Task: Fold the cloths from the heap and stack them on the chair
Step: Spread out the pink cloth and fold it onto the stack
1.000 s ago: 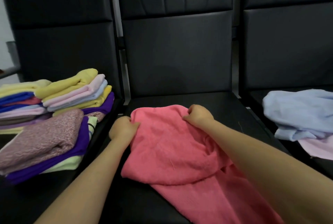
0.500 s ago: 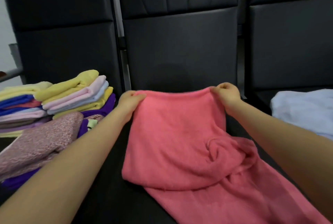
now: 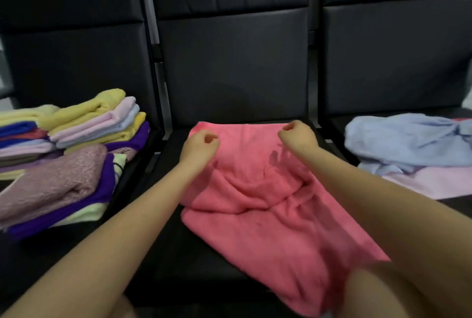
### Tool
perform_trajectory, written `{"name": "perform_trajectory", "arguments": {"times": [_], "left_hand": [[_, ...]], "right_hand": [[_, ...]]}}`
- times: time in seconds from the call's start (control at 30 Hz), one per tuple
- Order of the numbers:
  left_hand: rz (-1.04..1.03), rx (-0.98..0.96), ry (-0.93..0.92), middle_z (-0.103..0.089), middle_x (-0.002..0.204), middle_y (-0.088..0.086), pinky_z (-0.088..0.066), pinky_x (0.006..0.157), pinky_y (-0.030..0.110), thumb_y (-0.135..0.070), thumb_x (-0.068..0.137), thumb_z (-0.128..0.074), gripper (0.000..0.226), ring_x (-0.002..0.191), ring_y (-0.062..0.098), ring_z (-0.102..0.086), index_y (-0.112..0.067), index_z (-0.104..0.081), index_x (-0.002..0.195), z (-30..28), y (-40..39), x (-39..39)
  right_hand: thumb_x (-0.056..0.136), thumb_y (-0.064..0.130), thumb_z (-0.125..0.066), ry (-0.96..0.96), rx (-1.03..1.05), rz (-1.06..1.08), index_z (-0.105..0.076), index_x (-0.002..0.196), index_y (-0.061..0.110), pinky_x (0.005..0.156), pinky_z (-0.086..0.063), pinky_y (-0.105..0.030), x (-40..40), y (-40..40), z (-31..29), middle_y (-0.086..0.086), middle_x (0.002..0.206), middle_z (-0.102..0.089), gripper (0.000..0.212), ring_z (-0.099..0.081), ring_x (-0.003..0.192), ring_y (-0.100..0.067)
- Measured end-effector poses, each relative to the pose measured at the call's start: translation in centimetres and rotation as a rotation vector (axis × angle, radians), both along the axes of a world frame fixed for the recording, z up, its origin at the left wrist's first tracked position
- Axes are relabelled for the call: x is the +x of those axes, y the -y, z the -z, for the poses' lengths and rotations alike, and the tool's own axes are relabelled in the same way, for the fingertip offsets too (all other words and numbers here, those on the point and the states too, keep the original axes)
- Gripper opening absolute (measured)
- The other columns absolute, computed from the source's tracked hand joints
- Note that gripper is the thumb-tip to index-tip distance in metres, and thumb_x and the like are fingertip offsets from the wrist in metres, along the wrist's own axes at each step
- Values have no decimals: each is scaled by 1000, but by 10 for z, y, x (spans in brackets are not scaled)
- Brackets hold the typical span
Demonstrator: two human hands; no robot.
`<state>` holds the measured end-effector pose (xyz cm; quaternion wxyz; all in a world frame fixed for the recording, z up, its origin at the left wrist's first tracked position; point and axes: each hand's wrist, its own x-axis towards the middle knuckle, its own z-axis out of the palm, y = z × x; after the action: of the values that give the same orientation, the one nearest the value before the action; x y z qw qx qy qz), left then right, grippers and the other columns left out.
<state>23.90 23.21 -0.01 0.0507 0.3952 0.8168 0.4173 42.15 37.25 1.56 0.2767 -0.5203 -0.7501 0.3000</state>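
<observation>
Both hands came back down from half a second ago, when they held the pink cloth [image 3: 268, 205] up by its far edge in front of the chair back; that edge now lies on the middle chair seat [image 3: 163, 241] near the backrest, the cloth spread toward the camera with a bunched ridge across its middle. Left hand [image 3: 199, 147] is curled into a loose fist at the far left corner, right hand [image 3: 297, 136] likewise at the far right; cannot tell whether either one actually pinches fabric or has just let go. Judgement: cloth is laid out for its first fold, ridge needs smoothing first. Folded stack [image 3: 84, 126] sits on the left chair, more folded cloths [image 3: 58, 184] in front of it; the unfolded heap [image 3: 408, 138] of light blue and pale pink is on the right chair. No brand, label or writing readable anywhere
</observation>
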Motion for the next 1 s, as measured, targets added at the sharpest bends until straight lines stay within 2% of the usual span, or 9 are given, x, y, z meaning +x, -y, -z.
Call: {"name": "perform_trajectory", "arguments": {"times": [0.13,0.2,0.33,0.4,0.53,0.63,0.73,0.83,1.0], "left_hand": [[304,15,-20,-69,89,0,-44,65,13,-18,93,-61,10,84,13,-61,-22,-68,86,-4,61,52],[509,-88,-29,-70,83,3,-50,68,26,-16,92,-62,19,79,22,-64,-28,-65,78,-6,85,70],[781,-246,-152,-67,91,-8,-50,82,27,-33,85,-71,6,87,8,-62,-29,-69,90,2,120,92],[821,-342,-381,-58,106,-15,-40,88,12,-52,78,-66,35,102,-3,-50,-31,-68,106,16,135,89],[791,-183,-366,-60,107,-13,-42,90,19,-52,84,-53,36,104,0,-52,-23,-68,99,33,142,85],[703,-118,-107,-65,83,-16,-50,80,30,-37,91,-55,15,80,1,-59,-25,-62,88,27,130,90],[544,-17,23,-57,69,-14,-42,74,28,-23,97,-55,22,66,-3,-48,-28,-55,75,8,112,91],[422,-57,86,-55,70,-9,-40,68,19,-22,99,-53,28,68,2,-48,-20,-57,72,-14,97,78],[150,-306,-244,-60,93,-2,-42,75,29,-32,94,-57,13,91,18,-57,-22,-60,86,-1,87,39]], "right_hand": [[86,19,-55,-125,16,-100,-61,77,18,77,-43,-29,21,48,2,-1,81,-61,11,-57,85,-21],[88,18,-57,-114,-35,-226,-61,70,19,68,-47,-28,33,70,2,1,71,-61,19,-59,71,-19],[90,16,-55,-33,-53,-423,-67,71,15,53,-45,-26,59,102,-10,3,61,-61,22,-54,53,-13],[92,22,-55,96,40,-493,-62,64,17,61,-49,-31,70,114,-11,1,61,-61,29,-57,57,-17],[89,43,-62,423,94,-734,-55,64,27,81,-45,-30,93,134,-5,10,62,-55,31,-50,60,-5],[75,60,-70,542,100,-841,-53,83,30,68,-43,-25,100,150,-1,14,76,-56,36,-51,70,-5],[75,56,-72,650,274,-848,-55,107,21,86,-42,-31,96,144,9,4,100,-56,50,-50,94,-15],[87,24,-67,407,145,-811,-60,90,12,78,-41,-22,90,122,14,0,89,-62,14,-54,83,-11],[91,16,-66,41,-154,-649,-60,77,16,49,-36,-11,85,95,15,5,66,-55,15,-46,47,2]]}}
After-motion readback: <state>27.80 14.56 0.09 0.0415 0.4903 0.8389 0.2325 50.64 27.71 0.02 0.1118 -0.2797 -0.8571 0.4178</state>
